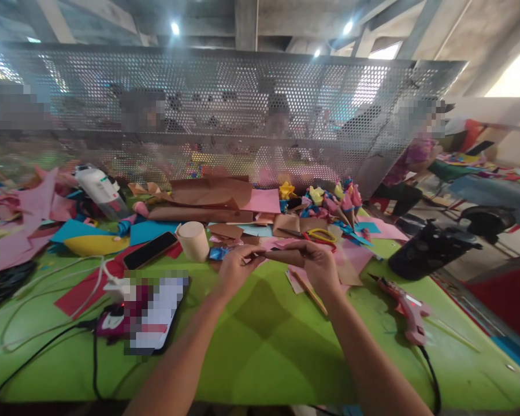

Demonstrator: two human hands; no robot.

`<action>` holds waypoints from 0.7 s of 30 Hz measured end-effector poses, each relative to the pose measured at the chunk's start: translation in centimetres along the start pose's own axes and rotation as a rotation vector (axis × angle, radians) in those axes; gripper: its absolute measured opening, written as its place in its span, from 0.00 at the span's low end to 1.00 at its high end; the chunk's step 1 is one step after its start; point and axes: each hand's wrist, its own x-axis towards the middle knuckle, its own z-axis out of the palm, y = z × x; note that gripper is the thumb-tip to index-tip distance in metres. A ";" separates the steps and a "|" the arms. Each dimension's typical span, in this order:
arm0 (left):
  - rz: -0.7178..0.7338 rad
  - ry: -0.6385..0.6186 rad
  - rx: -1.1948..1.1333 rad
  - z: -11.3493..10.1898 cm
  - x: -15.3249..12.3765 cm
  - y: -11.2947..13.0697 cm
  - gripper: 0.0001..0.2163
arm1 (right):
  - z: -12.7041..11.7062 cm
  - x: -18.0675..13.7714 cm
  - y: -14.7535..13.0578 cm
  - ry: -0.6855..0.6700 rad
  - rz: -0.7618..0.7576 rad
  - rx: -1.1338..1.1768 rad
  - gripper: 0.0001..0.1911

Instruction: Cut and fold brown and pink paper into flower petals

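My left hand (236, 268) and my right hand (316, 266) meet over the green table (260, 341), both pinching a small folded piece of brown paper (281, 255) between them. The fingers of each hand are closed on the paper's ends. Under my right hand lie pink paper scraps and a thin wooden stick (309, 292). A beige tape roll (193, 241) stands just left of my left hand.
A pink glue gun (405, 309) lies at the right, a black speaker (429, 248) beyond it. Two phones (149, 250) (156, 315) and cables lie at the left. Coloured paper, scissors (318, 236) and paper flowers (338, 199) crowd the back, before a perforated metal screen (225, 115). People sit beyond.
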 end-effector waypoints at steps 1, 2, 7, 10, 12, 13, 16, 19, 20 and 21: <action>0.010 0.000 0.016 0.0 0.0 0.1 0.11 | 0.0 -0.1 -0.1 -0.004 0.001 0.002 0.17; 0.021 -0.001 0.031 -0.1 0.0 0.2 0.11 | -0.1 -0.1 -0.2 -0.009 0.003 0.004 0.17; 0.071 -0.040 0.125 -0.3 0.0 0.2 0.09 | -0.1 -0.2 -0.6 -0.013 0.058 0.020 0.19; 0.099 -0.075 0.267 -0.3 0.0 0.2 0.09 | 0.1 -0.1 -0.6 -0.004 0.133 0.114 0.17; 0.121 -0.108 0.406 0.0 -0.1 0.4 0.12 | 0.3 0.0 -0.4 0.019 0.197 0.196 0.14; 0.139 -0.132 0.475 0.3 -0.3 0.6 0.14 | 0.5 0.0 -0.2 0.031 0.228 0.232 0.12; 0.201 -0.222 0.631 1.5 -0.9 0.9 0.24 | 1.0 -0.1 0.4 0.028 0.303 0.307 0.11; 0.180 -0.284 0.675 2.7 -1.3 0.8 0.24 | 1.4 -0.3 0.9 -0.021 0.330 0.316 0.10; 0.150 -0.295 0.643 2.9 -1.4 0.6 0.22 | 1.4 -0.3 1.0 -0.042 0.329 0.301 0.10; 0.112 -0.302 0.578 3.0 -1.4 0.5 0.20 | 1.5 -0.4 0.9 -0.062 0.326 0.286 0.10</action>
